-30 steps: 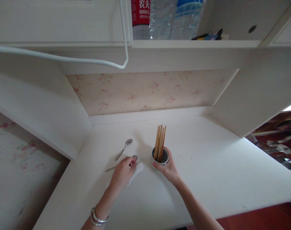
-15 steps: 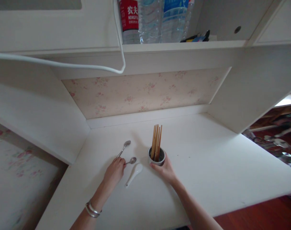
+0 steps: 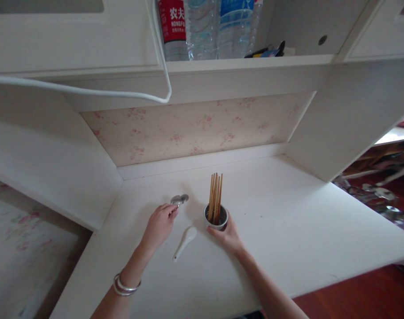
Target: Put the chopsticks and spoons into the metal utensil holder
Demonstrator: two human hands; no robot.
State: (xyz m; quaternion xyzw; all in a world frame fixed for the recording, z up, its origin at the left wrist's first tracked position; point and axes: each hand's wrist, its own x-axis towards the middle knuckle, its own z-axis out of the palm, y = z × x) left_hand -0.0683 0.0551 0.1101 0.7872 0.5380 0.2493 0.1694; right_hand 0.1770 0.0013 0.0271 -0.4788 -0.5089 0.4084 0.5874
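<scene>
My left hand (image 3: 159,226) is closed on the handles of two metal spoons (image 3: 179,200), whose bowls stick out together beyond my fingers, just above the white desk (image 3: 288,239). My right hand (image 3: 229,235) grips a small round cup (image 3: 215,218) standing on the desk, with several wooden chopsticks (image 3: 215,198) upright in it. A white ceramic spoon (image 3: 185,241) lies on the desk between my two hands, touched by neither.
A shelf above holds a red-labelled bottle (image 3: 170,26) and clear water bottles (image 3: 218,26). A white cable (image 3: 89,91) hangs across the upper left. Floral wallpaper (image 3: 195,128) backs the desk, side panels close in left and right, and clutter lies on the floor at the right.
My left hand gathered both metal spoons and lifted them toward the cup; they lay apart on the desk before. The white spoon is uncovered. The right hand stays on the cup.
</scene>
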